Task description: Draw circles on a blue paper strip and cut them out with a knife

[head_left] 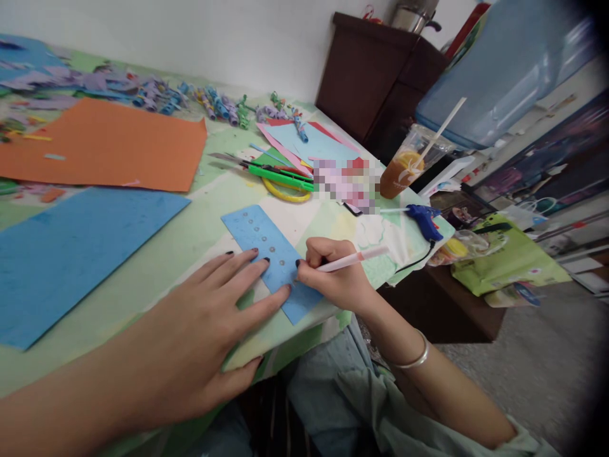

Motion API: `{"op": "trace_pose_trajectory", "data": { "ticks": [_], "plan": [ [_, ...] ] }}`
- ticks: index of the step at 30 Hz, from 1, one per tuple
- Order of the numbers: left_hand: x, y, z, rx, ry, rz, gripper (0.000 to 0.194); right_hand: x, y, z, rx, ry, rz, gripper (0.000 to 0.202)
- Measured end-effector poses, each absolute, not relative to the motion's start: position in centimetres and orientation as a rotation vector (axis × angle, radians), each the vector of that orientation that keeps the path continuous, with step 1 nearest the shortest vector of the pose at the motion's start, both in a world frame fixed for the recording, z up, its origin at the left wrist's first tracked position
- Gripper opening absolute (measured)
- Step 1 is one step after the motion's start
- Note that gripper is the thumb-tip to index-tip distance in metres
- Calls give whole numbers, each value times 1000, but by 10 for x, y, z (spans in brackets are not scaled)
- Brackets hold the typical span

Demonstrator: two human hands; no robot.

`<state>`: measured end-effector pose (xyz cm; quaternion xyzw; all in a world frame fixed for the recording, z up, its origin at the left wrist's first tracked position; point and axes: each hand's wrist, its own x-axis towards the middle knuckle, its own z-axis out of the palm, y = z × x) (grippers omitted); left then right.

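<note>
what looks like a home room used for crafts: a cloth-covered counter (190,238) with an orange paper sheet (128,146) at left, a dark cabinet (364,70) bearing a metal pot (409,18) at top right.

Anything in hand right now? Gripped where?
Right hand holds a pen by its lower part, nearest the blue paper strip. Left hand grips nothing; it lies flat, partly on that strip.

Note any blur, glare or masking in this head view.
Head view: a pixelated patch masks things beside the green-handled knife; pale glare marks the blue plastic container; black vignetting darkens the right corners; the far-right background looks soft, the blue card fairly sharp.
</note>
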<state>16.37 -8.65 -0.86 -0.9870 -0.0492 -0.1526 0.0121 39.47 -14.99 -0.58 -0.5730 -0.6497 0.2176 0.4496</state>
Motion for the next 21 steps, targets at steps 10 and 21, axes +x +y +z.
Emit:
{"op": "trace_pose_trajectory", "data": {
  "ticks": [10, 21],
  "plan": [
    [163, -88, -8, -3091, -169, -479, 68, 395, -150, -4, -1435, -1550, 587, 30],
    [163, -87, -10, -3078, -148, -489, 70, 394, -151, -5, -1421, -1623, 554, 31]
  ]
}}
